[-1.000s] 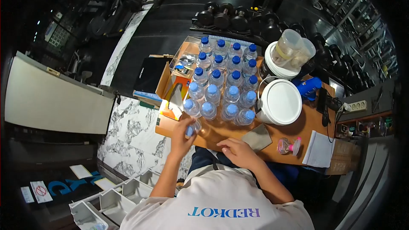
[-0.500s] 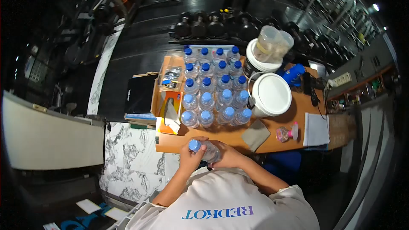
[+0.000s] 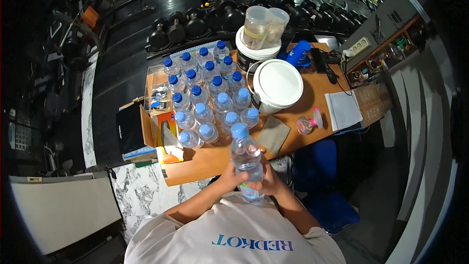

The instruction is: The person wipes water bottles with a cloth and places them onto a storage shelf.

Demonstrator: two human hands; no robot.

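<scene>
In front of my chest I hold a clear plastic water bottle (image 3: 245, 155) with a light blue cap, tilted slightly, its colored label low on the body. My left hand (image 3: 231, 178) grips its lower left side, thumb across the front. My right hand (image 3: 268, 178) is wrapped round the right side, some fingers hidden behind the bottle. Just beyond, rows of similar water bottles (image 3: 200, 95) stand on the wooden table (image 3: 195, 165), dark blue caps in the far rows and light blue in the near ones. A grey cloth (image 3: 274, 134) lies flat close to my right hand.
Right of the bottles stand a white-lidded bucket (image 3: 278, 84) and another bucket carrying clear containers (image 3: 264, 24). A pink spray bottle (image 3: 309, 123), notebook (image 3: 343, 111) and blue shaker (image 3: 298, 54) are farther right. A tissue box (image 3: 168, 139) sits at left; a blue chair (image 3: 317, 181) is beside me.
The held bottle has been raised and turned more upright, showing its label. Both hands have shifted along its lower body. My view has swung, so the table appears rotated and farther left.
</scene>
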